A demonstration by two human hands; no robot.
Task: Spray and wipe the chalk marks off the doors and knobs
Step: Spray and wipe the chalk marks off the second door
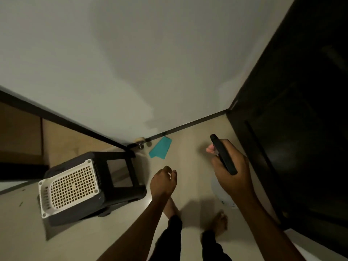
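A spray bottle (225,187) was gripped in the right hand (230,171), its fingers curled round the dark trigger head, at about four o'clock in the head view; the pale body of the bottle hung below the wrist. The left hand (163,182) was held loosely curled at six o'clock and nothing was pinched in it. A teal cloth (160,147) was seen lying on the floor (190,166) near the skirting, at about twelve o'clock from the left hand and well apart from it. A dark door (301,110) stood at three o'clock; no chalk marks or knob could be made out on it in the dim light. A dark stool (116,178) with a white basket (70,187) on it was placed at nine o'clock. The step in hand was judged to be the fetching of the cloth, the spray being ready. A reach down and forward by the left hand would be called for next, followed by a turn toward the door.
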